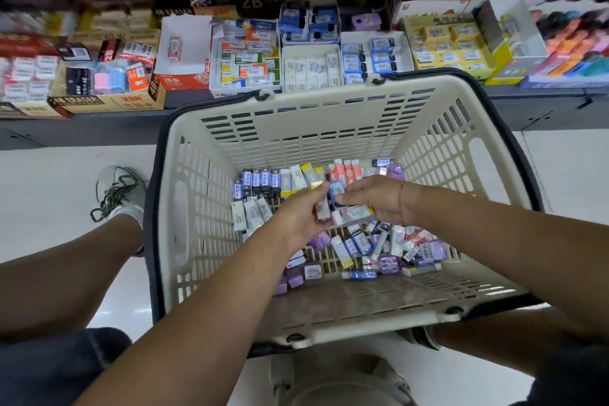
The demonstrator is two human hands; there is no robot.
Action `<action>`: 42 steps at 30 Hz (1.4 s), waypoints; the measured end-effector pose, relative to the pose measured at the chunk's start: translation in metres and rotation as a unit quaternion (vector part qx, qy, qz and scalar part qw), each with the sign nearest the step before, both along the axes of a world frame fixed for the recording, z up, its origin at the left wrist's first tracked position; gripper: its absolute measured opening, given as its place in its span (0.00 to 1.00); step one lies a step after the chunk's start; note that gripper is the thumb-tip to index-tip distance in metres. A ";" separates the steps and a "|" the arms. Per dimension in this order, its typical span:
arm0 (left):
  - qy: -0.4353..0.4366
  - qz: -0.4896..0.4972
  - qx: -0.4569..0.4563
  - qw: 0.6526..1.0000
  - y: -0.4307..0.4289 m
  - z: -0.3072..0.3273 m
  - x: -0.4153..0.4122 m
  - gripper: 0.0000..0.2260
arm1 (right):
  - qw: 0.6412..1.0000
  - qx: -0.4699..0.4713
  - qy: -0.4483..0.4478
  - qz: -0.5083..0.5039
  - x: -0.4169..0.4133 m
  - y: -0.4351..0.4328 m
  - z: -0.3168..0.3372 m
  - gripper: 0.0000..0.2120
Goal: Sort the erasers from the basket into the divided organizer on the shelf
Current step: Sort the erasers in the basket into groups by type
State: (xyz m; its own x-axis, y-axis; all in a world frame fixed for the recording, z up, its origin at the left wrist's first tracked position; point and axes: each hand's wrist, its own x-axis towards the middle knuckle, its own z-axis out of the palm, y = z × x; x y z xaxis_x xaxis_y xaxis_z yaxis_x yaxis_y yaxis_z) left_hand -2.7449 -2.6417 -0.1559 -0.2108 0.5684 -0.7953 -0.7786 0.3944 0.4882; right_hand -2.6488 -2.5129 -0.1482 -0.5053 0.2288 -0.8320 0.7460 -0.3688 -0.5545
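- While the cream basket [296, 128] sits on the floor [49, 194], both hands meet above its loose erasers [362, 242].
- The left hand [301, 219] is curled round a few wrapped erasers [352, 215].
- The right hand [375, 198] pinches a blue-and-white eraser [336, 193].
- The divided organizer [311, 49] stands on the shelf [99, 128] beyond.

shelf [99, 128]: dark, runs along the far side, crammed edge to edge with open eraser boxes [245, 59]
floor [49, 201]: pale, shiny, cream basket [329, 316] on it just near of the shelf, grey shoe [122, 191] to its left
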 end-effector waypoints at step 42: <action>0.073 0.232 -0.112 0.963 -0.044 -0.022 -0.058 0.04 | 0.973 0.048 -0.131 -0.181 -0.095 -0.068 -0.065 0.17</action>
